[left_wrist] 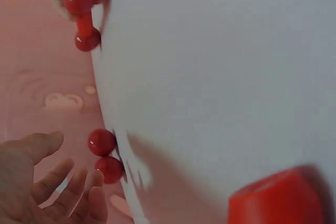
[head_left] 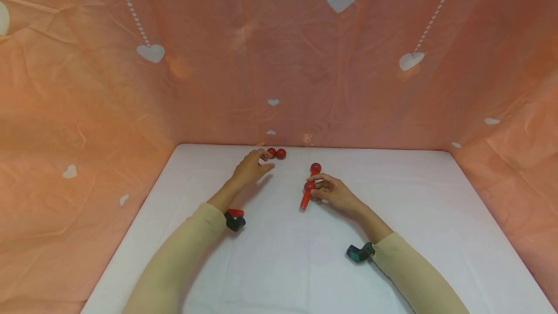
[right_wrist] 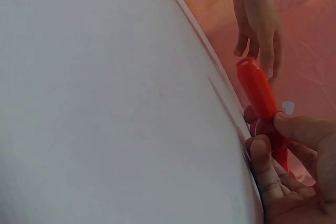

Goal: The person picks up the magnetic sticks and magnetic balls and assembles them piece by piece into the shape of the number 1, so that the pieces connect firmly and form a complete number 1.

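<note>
My right hand (head_left: 333, 193) pinches a red ball (head_left: 309, 186) between thumb and fingers. From this ball a red stick (head_left: 305, 200) points toward me, and a further stick joins it to a second red ball (head_left: 316, 168). The right wrist view shows the near stick (right_wrist: 256, 90) with a hole in its end. Over the far side of the table, my left hand (head_left: 253, 166) has loosely bent fingers beside two loose red balls (left_wrist: 102, 142). One fingertip overlaps the nearer ball (left_wrist: 109, 170) in the left wrist view; whether they touch, I cannot tell.
A separate red stick (head_left: 236, 212) lies on the white table (head_left: 279, 265) near my left wrist, partly hidden by the wrist camera (head_left: 235, 223). Orange cloth (head_left: 226, 81) with white hearts rises along the table's back and sides.
</note>
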Available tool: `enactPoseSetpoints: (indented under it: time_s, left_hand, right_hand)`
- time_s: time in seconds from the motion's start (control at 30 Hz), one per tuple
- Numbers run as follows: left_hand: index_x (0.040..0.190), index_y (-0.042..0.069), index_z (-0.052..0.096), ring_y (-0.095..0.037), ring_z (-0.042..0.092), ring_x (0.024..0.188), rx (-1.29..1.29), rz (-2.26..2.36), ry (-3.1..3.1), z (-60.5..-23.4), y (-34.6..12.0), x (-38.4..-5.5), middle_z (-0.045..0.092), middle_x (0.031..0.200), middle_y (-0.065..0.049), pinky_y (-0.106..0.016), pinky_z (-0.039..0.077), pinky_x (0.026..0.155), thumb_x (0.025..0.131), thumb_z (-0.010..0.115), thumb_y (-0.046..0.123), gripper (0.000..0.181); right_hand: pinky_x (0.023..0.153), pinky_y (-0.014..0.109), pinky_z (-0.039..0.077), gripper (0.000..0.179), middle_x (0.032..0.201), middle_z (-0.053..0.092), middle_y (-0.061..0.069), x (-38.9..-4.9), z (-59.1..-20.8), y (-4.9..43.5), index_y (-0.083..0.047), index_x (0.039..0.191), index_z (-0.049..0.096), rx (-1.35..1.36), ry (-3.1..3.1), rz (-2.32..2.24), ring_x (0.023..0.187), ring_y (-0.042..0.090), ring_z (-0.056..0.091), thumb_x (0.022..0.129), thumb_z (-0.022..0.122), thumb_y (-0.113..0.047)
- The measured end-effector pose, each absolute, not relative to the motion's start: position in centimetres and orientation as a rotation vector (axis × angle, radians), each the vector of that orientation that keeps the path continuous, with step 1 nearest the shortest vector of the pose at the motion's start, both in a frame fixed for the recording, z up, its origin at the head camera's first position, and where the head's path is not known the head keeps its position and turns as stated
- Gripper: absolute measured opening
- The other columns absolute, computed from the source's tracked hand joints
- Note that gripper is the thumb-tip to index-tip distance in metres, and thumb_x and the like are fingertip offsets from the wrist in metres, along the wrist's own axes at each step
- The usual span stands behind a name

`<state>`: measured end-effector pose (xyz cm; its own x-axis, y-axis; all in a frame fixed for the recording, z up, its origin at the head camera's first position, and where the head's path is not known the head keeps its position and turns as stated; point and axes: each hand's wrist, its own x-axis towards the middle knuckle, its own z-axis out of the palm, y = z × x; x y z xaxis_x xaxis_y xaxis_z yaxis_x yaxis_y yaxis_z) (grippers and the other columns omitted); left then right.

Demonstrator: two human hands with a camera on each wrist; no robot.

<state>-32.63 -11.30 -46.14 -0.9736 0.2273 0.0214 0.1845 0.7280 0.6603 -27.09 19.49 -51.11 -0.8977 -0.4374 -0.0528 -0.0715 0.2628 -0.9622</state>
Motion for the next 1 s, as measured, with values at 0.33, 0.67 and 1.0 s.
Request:
enactPoseSetpoints:
  time_s: [0.33, 0.67, 1.0]
  left_hand:
    - [0.156, 0.01, 0.049, -0.035, 0.063, 0.125, 0.333, 1.015, 2.919, -46.6, -11.6, -34.4, 0.059, 0.147, -0.013, -0.061, 0.048, 0.105, 0.103, 0.073, 0.026, 0.06]
    - [0.157, 0.008, 0.047, -0.036, 0.049, 0.146, 0.341, 0.881, 2.904, -47.2, -11.4, -36.0, 0.054, 0.156, -0.016, -0.058, 0.041, 0.119, 0.104, 0.073, 0.024, 0.061]
    - [0.156, 0.012, 0.05, -0.034, 0.05, 0.145, 0.289, 0.843, 2.87, -47.8, -11.0, -37.6, 0.055, 0.156, -0.013, -0.056, 0.041, 0.12, 0.104, 0.072, 0.026, 0.058]
  right_hand:
    - [0.083, 0.028, 0.06, 0.04, 0.12, 0.072, 0.013, -27.3, -51.5, 19.4, -0.009, 0.145, 0.062, -0.456, 2.227, -1.679, 0.099, 0.024, 0.068, 0.106, 0.07, -0.014]
    - [0.083, 0.028, 0.06, 0.041, 0.118, 0.071, 0.014, -27.0, -51.3, 19.5, -0.008, 0.145, 0.061, -0.441, 2.228, -1.676, 0.098, 0.024, 0.068, 0.106, 0.069, -0.014]
    - [0.083, 0.029, 0.06, 0.041, 0.118, 0.071, 0.011, -26.9, -50.9, 19.4, -0.008, 0.145, 0.061, -0.426, 2.206, -1.688, 0.099, 0.025, 0.067, 0.105, 0.07, -0.015]
